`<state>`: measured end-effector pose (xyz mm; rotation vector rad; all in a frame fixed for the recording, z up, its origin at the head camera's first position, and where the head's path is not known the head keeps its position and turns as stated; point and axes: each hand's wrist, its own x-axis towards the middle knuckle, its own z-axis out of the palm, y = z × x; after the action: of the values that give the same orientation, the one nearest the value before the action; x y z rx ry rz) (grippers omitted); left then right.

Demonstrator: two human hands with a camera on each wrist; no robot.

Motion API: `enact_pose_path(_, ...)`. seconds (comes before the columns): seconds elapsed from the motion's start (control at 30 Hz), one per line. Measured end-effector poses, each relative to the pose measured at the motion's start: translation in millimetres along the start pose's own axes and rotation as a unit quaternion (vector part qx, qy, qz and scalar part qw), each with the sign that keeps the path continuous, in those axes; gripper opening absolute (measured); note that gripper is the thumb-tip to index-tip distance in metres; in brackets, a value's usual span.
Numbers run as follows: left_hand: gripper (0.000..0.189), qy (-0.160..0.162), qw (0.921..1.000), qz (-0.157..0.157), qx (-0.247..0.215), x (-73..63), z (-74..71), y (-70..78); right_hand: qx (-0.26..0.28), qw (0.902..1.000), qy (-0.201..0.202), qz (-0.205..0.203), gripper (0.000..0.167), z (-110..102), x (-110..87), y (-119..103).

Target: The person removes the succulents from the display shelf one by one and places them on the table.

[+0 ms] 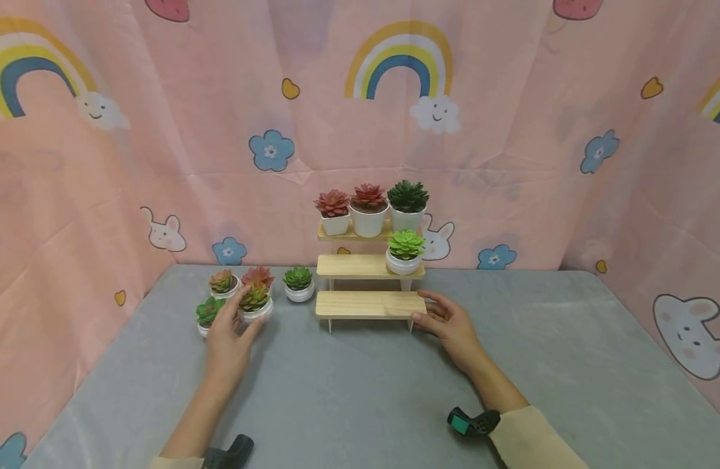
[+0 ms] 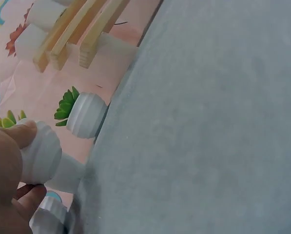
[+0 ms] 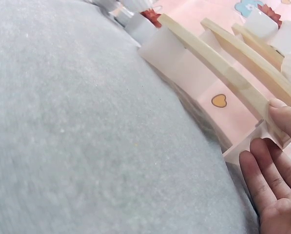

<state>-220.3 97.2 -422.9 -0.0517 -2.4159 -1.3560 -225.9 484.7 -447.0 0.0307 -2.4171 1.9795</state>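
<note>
My left hand (image 1: pixel 226 342) pinches the white pot of a yellow-green succulent (image 1: pixel 255 298) between thumb and fingers. In the left wrist view its ridged pot (image 2: pixel 44 153) is close above other pots. Around it are an orange-tinted succulent (image 1: pixel 221 282), a red one (image 1: pixel 258 276) and a green one (image 1: pixel 208 312), partly hidden by the hand. My right hand (image 1: pixel 453 329) holds the right end of the bottom step on a three-tier wooden stand (image 1: pixel 365 305). In the right wrist view, the thumb (image 3: pixel 284 116) touches the step's end, with the fingers beside the white leg.
Two reddish succulents (image 1: pixel 368 202) and a dark green one (image 1: pixel 408 197) fill the top step. A bright green succulent (image 1: pixel 404 246) stands at the middle step's right end. Another green succulent (image 1: pixel 299 283) sits left of the stand on the grey tabletop (image 1: pixel 360 397). Behind hangs a pink curtain (image 1: pixel 219 130).
</note>
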Motion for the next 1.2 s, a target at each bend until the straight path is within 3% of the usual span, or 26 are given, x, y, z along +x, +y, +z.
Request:
enact_pose_path(0.4,0.062,-0.028,0.9990,-0.015,0.032,-1.5,2.6,-13.6,0.004,1.0000,0.001,-0.005,0.059,0.1,0.9,-0.6)
enact_pose_path(0.6,0.063,-0.036,0.9987,-0.008,0.034,-2.1,4.2,-19.3,0.004,1.0000,0.000,-0.001,0.059,0.6,-0.4,-0.9)
enact_pose_path(0.97,0.064,-0.054,0.9965,-0.021,0.060,-3.9,5.2,-20.6,0.004,1.0000,0.001,-0.002,0.060,-0.7,-2.1,0.0)
enact_pose_path(1.2,0.062,-0.043,0.9954,-0.011,0.084,-6.0,6.6,-14.4,0.000,1.0000,0.005,-0.001,0.059,-0.3,-2.6,-0.2)
